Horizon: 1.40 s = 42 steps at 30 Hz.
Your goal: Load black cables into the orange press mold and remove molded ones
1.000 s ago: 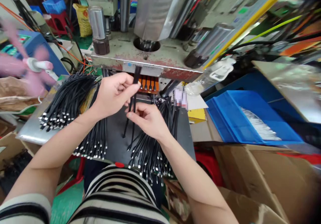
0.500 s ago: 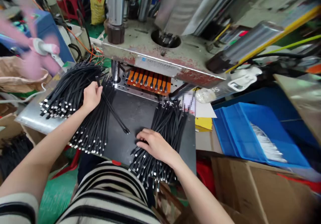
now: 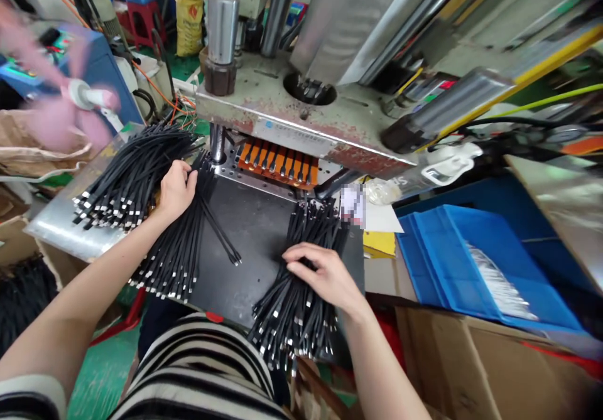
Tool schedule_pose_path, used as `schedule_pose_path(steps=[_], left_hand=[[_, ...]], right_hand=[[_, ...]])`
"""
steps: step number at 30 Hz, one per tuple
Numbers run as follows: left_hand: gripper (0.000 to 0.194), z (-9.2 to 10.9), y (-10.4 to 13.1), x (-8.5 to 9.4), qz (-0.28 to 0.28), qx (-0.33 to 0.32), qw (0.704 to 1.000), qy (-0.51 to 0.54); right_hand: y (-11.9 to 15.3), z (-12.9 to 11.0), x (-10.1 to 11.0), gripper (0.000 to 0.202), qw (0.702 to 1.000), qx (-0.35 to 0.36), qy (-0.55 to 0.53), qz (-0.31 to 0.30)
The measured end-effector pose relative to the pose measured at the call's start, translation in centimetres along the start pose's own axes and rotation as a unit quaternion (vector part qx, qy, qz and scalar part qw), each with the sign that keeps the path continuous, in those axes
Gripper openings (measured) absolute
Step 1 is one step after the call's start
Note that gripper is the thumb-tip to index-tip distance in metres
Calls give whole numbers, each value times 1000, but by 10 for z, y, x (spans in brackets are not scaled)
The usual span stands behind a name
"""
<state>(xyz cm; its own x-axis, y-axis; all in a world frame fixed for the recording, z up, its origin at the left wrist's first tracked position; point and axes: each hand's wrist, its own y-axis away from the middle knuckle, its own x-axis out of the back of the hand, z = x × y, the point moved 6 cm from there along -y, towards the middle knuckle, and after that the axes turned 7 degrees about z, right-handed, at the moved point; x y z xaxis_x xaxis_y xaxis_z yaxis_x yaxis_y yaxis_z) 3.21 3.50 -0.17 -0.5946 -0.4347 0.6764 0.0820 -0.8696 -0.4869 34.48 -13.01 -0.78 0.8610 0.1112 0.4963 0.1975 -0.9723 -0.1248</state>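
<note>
My left hand [image 3: 178, 188] is closed at the upper end of the middle bundle of black cables [image 3: 176, 250], its fingers round cable ends. Two or so cables [image 3: 221, 235] slant from there onto the dark plate [image 3: 240, 219]. My right hand [image 3: 320, 269] rests over the right bundle [image 3: 301, 307], fingers curved and slightly parted; what lies under them is partly hidden. A further bundle [image 3: 136, 162] lies at the left. Behind, several black pieces sit in a row on an orange block [image 3: 277, 164] inside the press.
The press's heavy upper plate [image 3: 301, 131] and posts stand just beyond the hands. A pink fan [image 3: 80, 96] spins at the left. Blue trays [image 3: 452, 257] and cardboard boxes [image 3: 443, 357] are at the right, with a yellow item [image 3: 379, 243] and white paper nearby.
My right hand has moved right and slightly up over the right bundle. My left hand remains at the middle bundle's top. The view has shifted slightly.
</note>
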Motion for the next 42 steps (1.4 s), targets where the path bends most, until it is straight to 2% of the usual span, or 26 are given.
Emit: schedule_pose_path(steps=[2,3,4,6,8,10,12,16,19,26,30,33,36,38,42], left_hand=[[11,16,-4,0,-53,-36,997,41],[14,27,-6,-3,-101,-64,991,66],[17,41,-7,-8,-164,-100,977,90],[20,69,-8,-21,-304,-172,929,125],[18,93,-10,-33,-419,-204,873,144],[16,110,-19,-42,-468,-191,848,158],[20,121,-33,-48,-455,-159,856,187],[27,125,-53,-41,-350,-90,877,316],[29,107,-56,-30,-298,-40,885,354],[26,49,-43,-4,-233,17,935,267],[24,30,-36,-1,-213,56,937,270],[22,29,-34,-7,-209,85,928,296],[20,39,-34,-21,-219,128,912,323],[17,48,-35,-36,-230,175,894,343],[11,58,-35,-73,-233,298,841,387]], right_hand=[[-9,31,34,20,987,-45,14,154],[-11,49,51,23,969,-70,17,234],[-12,67,66,25,945,-96,13,311],[-9,98,88,30,889,-140,-10,437],[-6,121,97,33,846,-167,-37,505],[-5,132,97,34,830,-173,-47,528],[-4,134,94,34,834,-169,-47,524],[-3,131,93,34,838,-173,-56,514],[-4,131,95,34,840,-178,-58,509],[-6,135,94,33,845,-173,-54,504],[-5,135,92,32,851,-169,-43,496],[-1,127,92,33,845,-158,6,510],[-4,103,88,32,848,-122,98,506],[-16,85,83,30,868,-90,121,472],[-60,53,71,29,917,-36,77,391]])
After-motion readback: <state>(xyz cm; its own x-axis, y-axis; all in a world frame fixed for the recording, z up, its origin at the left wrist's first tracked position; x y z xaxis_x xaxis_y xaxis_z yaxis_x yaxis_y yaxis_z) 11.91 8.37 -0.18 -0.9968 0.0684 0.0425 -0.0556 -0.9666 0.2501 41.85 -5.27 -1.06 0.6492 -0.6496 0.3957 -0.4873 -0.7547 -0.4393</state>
